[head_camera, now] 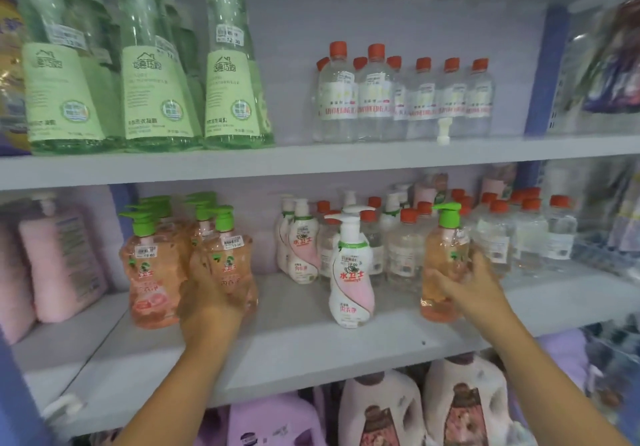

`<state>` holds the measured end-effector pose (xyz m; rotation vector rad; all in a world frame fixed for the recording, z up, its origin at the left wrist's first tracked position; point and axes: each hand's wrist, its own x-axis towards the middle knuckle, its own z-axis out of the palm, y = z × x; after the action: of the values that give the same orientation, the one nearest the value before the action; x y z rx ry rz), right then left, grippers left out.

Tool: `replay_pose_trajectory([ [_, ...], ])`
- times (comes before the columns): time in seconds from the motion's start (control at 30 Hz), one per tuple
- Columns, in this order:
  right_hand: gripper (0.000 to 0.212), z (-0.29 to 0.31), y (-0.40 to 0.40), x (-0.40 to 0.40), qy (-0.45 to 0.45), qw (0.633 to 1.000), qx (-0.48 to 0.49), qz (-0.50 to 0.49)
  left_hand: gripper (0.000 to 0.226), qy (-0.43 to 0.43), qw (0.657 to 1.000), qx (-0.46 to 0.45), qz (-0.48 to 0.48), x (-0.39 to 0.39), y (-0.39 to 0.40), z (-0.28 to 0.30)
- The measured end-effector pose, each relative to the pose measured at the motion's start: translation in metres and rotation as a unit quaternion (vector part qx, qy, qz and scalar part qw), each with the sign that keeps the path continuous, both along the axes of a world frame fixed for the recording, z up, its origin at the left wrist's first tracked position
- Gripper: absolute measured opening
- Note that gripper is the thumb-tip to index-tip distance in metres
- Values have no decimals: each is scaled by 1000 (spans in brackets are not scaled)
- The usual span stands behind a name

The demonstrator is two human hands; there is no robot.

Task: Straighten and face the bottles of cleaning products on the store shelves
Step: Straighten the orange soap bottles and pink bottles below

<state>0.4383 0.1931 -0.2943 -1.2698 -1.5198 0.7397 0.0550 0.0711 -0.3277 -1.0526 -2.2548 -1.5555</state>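
Right, both hands are on the middle shelf (277, 352) and both are busy; the left hand (207, 298) is wrapped around the front of an orange pump bottle (230, 258) in the left cluster, fingers curled onto its lower body, while the right hand (467, 286) clamps around a stray orange bottle (445, 262) standing well apart from its kind, over by the clear red-capped bottles (512, 238); looks like the sorting step, gathering like with like, with the stray probably headed left to join the group; that move calls for a lift clear of the white pump bottle (351, 272) standing alone near the shelf's front edge, then a turn so the label faces out, since from here its label seems turned away; counting now: roughly 5 green pump heads show in the left cluster, though the rear ones overlap and blur; 1 stray orange on the right; 3 or so white pump bottles, 1 forward and 2 behind; up top, 3 tall green bottles (149, 75) in the front row and about 8 small red-capped bottles (405, 96), with 1 loose white pump head (444, 130) lying in front of them.
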Motion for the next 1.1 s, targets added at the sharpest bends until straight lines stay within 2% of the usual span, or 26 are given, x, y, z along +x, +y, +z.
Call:
replay_pose_trajectory([
  [0.1, 60, -5, 3, -1, -32, 999, 24, -11, 98, 17, 997, -51, 63, -6, -6, 10],
  [0.2, 60, -6, -10, -9, -49, 998, 30, -1, 98, 82, 979, -142, 120, -11, -9, 15],
  [0.3, 68, -9, -45, -28, -37, 998, 33, 37, 86, 21, 975, -190, 115, -18, -9, 19],
  [0.37, 83, -7, -75, -47, -47, 996, 41, 67, 65, -39, 982, -176, 58, -22, -16, 17],
  [0.47, 100, -11, -112, -83, -58, 989, 56, 120, 8, -58, 992, -108, -39, -24, -39, 1],
  [0.53, 110, -16, -132, -115, -76, 982, 92, 147, 17, -53, 994, -79, -48, -22, -59, -1],
  [0.63, 116, -17, -152, -172, -107, 968, 137, 180, 21, -109, 991, -20, -78, -23, -81, 0],
  [0.77, 98, -12, -156, -248, -164, 958, 130, 196, 33, -166, 979, 59, -99, -28, -108, -3],
  [0.97, 95, -13, -156, -307, -130, 951, 141, 242, 40, -154, 974, 117, -121, -28, -121, 1],
  [1.03, 84, -15, -155, -319, -128, 950, 146, 244, 36, -151, 971, 136, -126, -31, -116, 5],
  [1.1, 64, -13, -156, -333, -127, 952, 158, 229, 33, -143, 971, 143, -131, -31, -110, 9],
])
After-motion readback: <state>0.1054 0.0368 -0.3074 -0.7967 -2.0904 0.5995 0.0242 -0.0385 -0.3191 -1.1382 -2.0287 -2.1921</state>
